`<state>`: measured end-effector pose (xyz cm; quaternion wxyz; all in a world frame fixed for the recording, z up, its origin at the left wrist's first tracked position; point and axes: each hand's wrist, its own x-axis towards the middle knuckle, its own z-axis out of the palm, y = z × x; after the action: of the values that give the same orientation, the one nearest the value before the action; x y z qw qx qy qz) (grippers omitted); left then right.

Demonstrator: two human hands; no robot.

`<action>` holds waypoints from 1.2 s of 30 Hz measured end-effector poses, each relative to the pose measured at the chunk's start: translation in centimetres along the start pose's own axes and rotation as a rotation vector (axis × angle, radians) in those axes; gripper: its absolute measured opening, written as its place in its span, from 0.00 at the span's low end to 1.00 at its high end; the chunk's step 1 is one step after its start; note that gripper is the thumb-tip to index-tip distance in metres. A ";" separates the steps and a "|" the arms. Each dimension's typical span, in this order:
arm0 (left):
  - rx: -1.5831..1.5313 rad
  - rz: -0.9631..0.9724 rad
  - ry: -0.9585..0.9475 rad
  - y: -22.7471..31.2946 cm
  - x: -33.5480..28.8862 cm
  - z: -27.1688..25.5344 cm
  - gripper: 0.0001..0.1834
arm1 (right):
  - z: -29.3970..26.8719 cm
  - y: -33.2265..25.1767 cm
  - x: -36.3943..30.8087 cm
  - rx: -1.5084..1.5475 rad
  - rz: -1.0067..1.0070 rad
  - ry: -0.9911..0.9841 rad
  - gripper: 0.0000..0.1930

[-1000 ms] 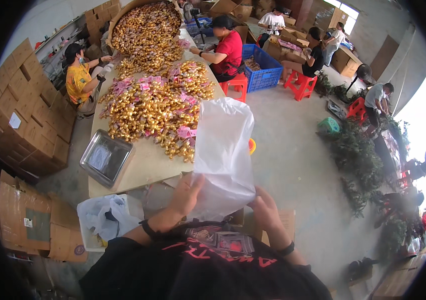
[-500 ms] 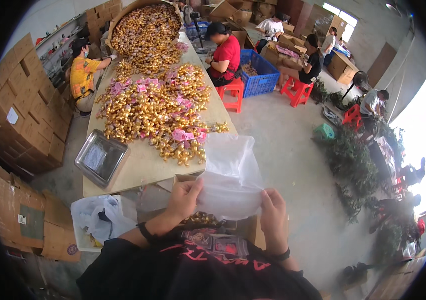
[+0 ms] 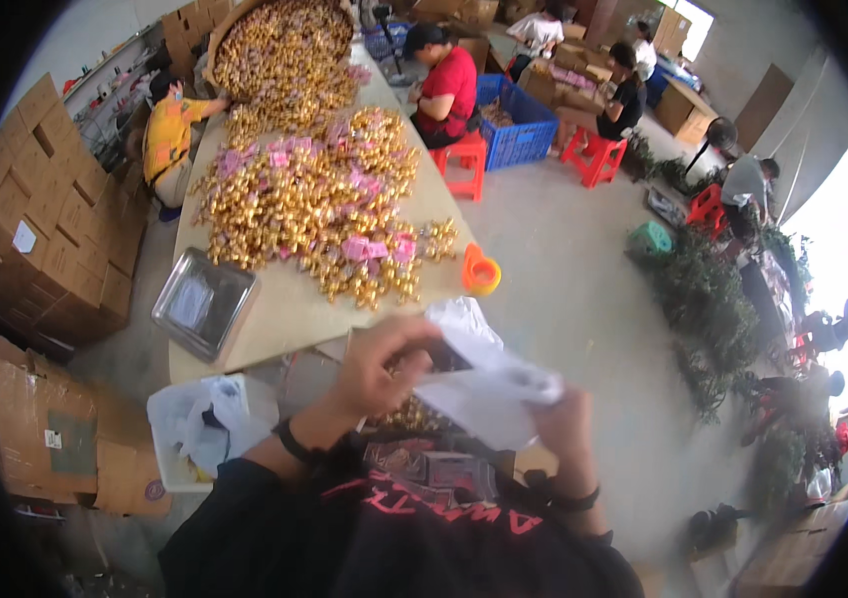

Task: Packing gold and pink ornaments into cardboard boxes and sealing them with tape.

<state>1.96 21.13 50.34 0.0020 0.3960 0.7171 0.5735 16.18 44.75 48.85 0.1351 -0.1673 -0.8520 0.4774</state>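
Observation:
A translucent white plastic bag [image 3: 489, 404] is stretched out in front of my body, slanting down to the right and smeared by motion. My right hand [image 3: 565, 427] grips its bunched right edge. At its left edge is my left hand [image 3: 379, 371], blurred, with fingers curved and a gap between them and the thumb. Whether its tips touch the plastic is hard to tell. Beneath my hands stands a cardboard box [image 3: 534, 460], partly hidden, with small gold pieces [image 3: 409, 415] inside. Another crumpled white bag [image 3: 464, 317] shows just beyond the held one.
The long table [image 3: 434, 204] carries a heap of gold pieces with pink tags [image 3: 304, 204], a metal tray [image 3: 207, 304] and an orange tape roll [image 3: 481, 271] at its edge. A white bin [image 3: 263, 404] stands lower left. Co-workers sit around, one in red [image 3: 449, 90].
The bag has gone from held flat between both hands to slanted and bunched toward the right hand. My left fingers have loosened. An orange tape roll now shows on the table edge.

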 end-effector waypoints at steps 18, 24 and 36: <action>-0.992 -0.567 -0.545 -15.8 -1.3 13.2 0.21 | -8.7 3.8 -3.3 1.067 0.122 0.298 0.25; -1.036 -0.653 -0.410 -16.4 0.6 11.5 0.18 | -10.3 4.4 -4.6 0.780 0.231 0.500 0.24; -1.159 -0.698 -0.121 -10.9 0.9 6.7 0.21 | -8.0 10.0 -5.7 0.372 0.392 0.403 0.17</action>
<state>-1.77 26.82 39.42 0.4391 0.1074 0.3783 0.8078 26.00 53.41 43.88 0.2346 -0.3916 -0.6581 0.5988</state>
